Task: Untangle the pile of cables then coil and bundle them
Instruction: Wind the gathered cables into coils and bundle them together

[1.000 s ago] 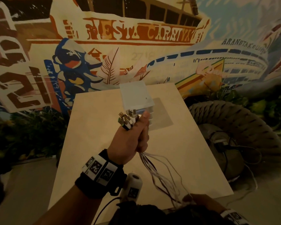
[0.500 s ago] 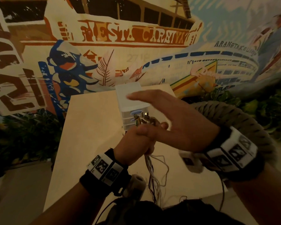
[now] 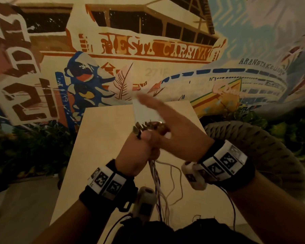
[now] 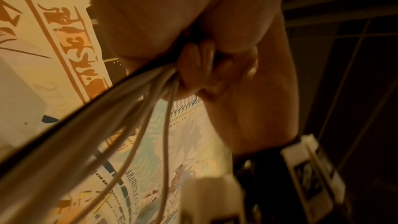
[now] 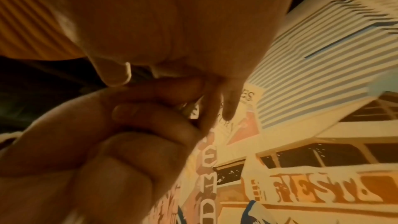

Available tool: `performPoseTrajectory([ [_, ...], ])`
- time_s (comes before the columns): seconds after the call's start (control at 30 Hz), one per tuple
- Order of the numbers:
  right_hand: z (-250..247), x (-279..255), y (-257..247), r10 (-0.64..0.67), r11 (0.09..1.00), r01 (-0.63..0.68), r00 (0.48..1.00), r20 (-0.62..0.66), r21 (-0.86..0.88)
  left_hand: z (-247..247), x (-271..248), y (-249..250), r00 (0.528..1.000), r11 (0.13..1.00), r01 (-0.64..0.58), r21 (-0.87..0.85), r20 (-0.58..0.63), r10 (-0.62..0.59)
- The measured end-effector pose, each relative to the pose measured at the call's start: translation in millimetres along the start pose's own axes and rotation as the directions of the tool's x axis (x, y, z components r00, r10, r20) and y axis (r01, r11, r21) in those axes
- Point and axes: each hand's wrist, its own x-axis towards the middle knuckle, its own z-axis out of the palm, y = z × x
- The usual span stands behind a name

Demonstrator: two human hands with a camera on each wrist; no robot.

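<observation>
Two raised hands: left hand [image 3: 139, 152] fisted round cables [image 3: 156, 175], right hand [image 3: 174, 131] flat, fingers straight.

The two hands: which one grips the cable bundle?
The left hand, fisted around the cables; the right hand has its fingers extended.

We are seeing thin cables [image 3: 161, 184] sheathed in smooth plastic, pale and dark, their plug ends [image 3: 144, 126] glinting like metal. The table [image 3: 102, 155] is showing a smooth, matt, pale surface. The box [image 3: 144, 111] is looking like matt white plastic. Beside the table, a seat [image 3: 264, 141] is showing coarse, thick woven rope.
</observation>
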Motion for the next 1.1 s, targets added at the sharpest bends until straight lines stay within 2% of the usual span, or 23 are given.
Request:
performPoseTrajectory([
  [0.03, 2, -3, 7, 0.064, 0.988, -0.056, 0.997, -0.050, 0.144, -3, -1, 2, 1.000, 0.999, 0.007, -0.036, 0.015, -0.007],
  [0.07, 7, -5, 13, 0.126, 0.952, -0.112, 0.991, -0.033, 0.286, -5, 0, 5, 1.000, 1.000, 0.010, -0.019, 0.005, -0.010],
  [0.13, 23, -9, 30, 0.190, 0.839, -0.243, 0.969, 0.155, 0.487, -6, 3, 9, 1.000, 0.994, -0.029, 0.106, 0.006, 0.029],
  [0.17, 31, -10, 37, 0.196, 0.796, -0.317, 0.941, 0.276, 0.516, -5, 4, 9, 0.999, 0.996, -0.040, 0.074, 0.023, 0.039],
  [0.2, 35, -11, 41, 0.220, 0.791, -0.391, 0.899, 0.378, 0.470, -5, 5, 10, 0.997, 0.998, -0.055, 0.013, 0.050, 0.055],
  [0.27, 41, -15, 48, 0.297, 0.811, -0.472, 0.841, 0.453, 0.345, -8, 5, 12, 0.994, 0.998, -0.048, -0.052, 0.100, 0.053],
  [0.37, 55, -27, 54, 0.384, 0.703, -0.582, 0.794, 0.471, 0.408, -16, 10, 11, 0.994, 0.996, -0.075, -0.043, 0.078, 0.078],
  [0.43, 63, -36, 59, 0.409, 0.677, -0.605, 0.782, 0.470, 0.418, -23, 13, 8, 0.995, 0.995, -0.085, -0.048, 0.047, 0.087],
  [0.53, 71, -50, 68, 0.462, 0.615, -0.672, 0.731, 0.502, 0.413, -29, 12, 5, 0.996, 0.996, -0.083, -0.036, 0.025, 0.084],
  [0.67, 79, -73, 83, 0.472, 0.585, -0.722, 0.673, 0.569, 0.369, -36, 12, 7, 0.991, 0.987, -0.127, -0.101, 0.020, 0.130],
  [0.73, 84, -87, 90, 0.490, 0.507, -0.774, 0.621, 0.611, 0.380, -44, 14, 11, 0.990, 0.983, -0.136, -0.124, 0.010, 0.139],
  [0.83, 89, -107, 102, 0.499, 0.433, -0.804, 0.590, 0.635, 0.407, -50, 12, 7, 0.991, 0.983, -0.135, -0.123, -0.007, 0.135],
  [0.93, 96, -133, 119, 0.606, 0.446, -0.854, 0.509, 0.611, 0.269, -54, 9, 4, 0.988, 0.980, -0.142, -0.141, -0.077, 0.132],
  [1.03, 102, -169, 138, 0.717, 0.388, -0.913, 0.384, 0.582, 0.124, -67, 11, 9, 0.977, 0.976, -0.156, -0.152, -0.166, 0.130],
  [1.1, 102, -184, 138, 0.743, 0.338, -0.933, 0.344, 0.575, 0.122, -70, 10, 8, 0.973, 0.978, -0.156, -0.140, -0.190, 0.128],
])
